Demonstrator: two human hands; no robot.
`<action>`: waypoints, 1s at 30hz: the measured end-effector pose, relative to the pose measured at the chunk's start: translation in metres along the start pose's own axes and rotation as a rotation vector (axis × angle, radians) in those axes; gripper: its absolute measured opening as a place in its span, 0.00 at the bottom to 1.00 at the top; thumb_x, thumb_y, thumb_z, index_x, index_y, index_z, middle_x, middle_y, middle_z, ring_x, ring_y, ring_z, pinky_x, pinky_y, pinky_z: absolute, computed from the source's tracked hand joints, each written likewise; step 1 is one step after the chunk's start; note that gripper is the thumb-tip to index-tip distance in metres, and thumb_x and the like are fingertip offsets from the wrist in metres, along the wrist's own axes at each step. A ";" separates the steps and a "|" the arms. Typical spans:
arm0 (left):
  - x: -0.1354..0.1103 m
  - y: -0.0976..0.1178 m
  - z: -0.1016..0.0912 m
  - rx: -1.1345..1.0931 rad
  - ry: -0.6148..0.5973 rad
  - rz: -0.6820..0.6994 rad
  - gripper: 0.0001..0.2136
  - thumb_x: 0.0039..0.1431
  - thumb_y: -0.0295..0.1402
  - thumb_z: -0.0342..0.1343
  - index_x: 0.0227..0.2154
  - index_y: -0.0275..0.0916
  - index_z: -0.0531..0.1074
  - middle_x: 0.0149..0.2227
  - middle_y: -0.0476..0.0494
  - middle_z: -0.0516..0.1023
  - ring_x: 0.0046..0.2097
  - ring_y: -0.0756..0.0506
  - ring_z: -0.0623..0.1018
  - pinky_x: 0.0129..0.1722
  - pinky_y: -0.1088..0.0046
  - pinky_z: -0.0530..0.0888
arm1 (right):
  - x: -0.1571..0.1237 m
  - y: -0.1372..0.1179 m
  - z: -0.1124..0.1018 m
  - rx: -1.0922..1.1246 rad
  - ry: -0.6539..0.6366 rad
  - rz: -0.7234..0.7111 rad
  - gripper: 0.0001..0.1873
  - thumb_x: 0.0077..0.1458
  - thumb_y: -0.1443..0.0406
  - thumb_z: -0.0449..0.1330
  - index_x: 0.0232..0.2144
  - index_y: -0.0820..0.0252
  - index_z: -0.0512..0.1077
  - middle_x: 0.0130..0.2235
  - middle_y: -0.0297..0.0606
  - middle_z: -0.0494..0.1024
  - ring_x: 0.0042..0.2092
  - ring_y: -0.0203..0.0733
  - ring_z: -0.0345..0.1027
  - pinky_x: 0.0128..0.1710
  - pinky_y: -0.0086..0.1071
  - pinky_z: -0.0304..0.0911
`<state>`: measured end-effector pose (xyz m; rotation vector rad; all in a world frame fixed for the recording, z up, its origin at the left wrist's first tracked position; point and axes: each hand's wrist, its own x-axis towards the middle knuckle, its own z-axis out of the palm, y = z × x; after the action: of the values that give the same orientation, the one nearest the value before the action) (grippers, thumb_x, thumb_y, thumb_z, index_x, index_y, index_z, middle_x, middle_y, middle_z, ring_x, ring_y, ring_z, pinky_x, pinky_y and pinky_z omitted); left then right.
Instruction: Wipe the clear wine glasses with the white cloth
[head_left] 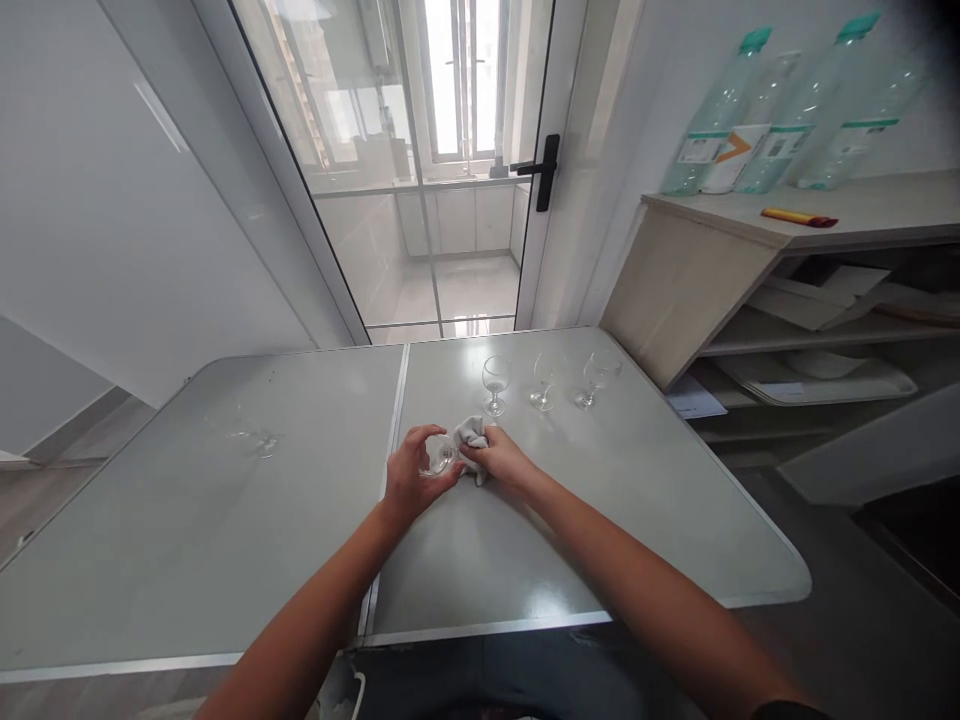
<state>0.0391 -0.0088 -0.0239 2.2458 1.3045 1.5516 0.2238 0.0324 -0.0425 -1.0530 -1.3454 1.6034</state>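
Above the middle of the table, my left hand [414, 472] is curled around a clear stemmed glass [442, 455], which is tilted with one round end toward me. My right hand [501, 458] grips a crumpled pale grey cloth [472, 437] right beside that glass. Whether the cloth presses on the glass I cannot tell exactly. Just beyond my hands stands an upright stemmed glass [495, 385]. To its right are a second glass [542, 385] and a third glass [596, 378], both standing on their feet.
A further clear glass [259, 440] is on the left part of the grey table [225, 560]. At the right stands a wooden shelf [675, 250] with several green-capped plastic bottles [787, 120] and a yellow packet [799, 217] on top. A glass door [480, 220] lies beyond the table.
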 end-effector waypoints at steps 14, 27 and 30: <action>0.019 0.005 -0.008 0.207 0.158 -0.157 0.18 0.53 0.40 0.65 0.44 0.41 0.70 0.38 0.47 0.78 0.21 0.54 0.63 0.25 0.76 0.64 | -0.044 -0.048 0.001 -1.250 -0.084 -0.384 0.15 0.46 0.74 0.58 0.37 0.56 0.76 0.47 0.45 0.77 0.34 0.43 0.71 0.34 0.34 0.60; 0.018 0.005 0.004 -0.050 -0.100 -0.219 0.33 0.52 0.45 0.68 0.56 0.47 0.57 0.57 0.39 0.75 0.23 0.56 0.71 0.26 0.75 0.73 | -0.059 -0.042 0.030 -1.569 -0.246 -0.229 0.31 0.56 0.67 0.55 0.63 0.71 0.64 0.63 0.65 0.67 0.49 0.55 0.77 0.43 0.39 0.72; 0.019 0.005 0.003 -0.074 -0.068 -0.248 0.31 0.56 0.46 0.65 0.58 0.46 0.56 0.62 0.36 0.69 0.25 0.55 0.74 0.29 0.72 0.76 | -0.057 -0.041 0.027 -1.652 -0.139 -0.062 0.30 0.56 0.71 0.55 0.60 0.83 0.66 0.60 0.77 0.65 0.58 0.66 0.70 0.46 0.44 0.72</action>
<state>0.0462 0.0020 -0.0090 1.9863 1.4184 1.4014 0.2214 -0.0240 0.0069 -1.6680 -2.7898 0.1698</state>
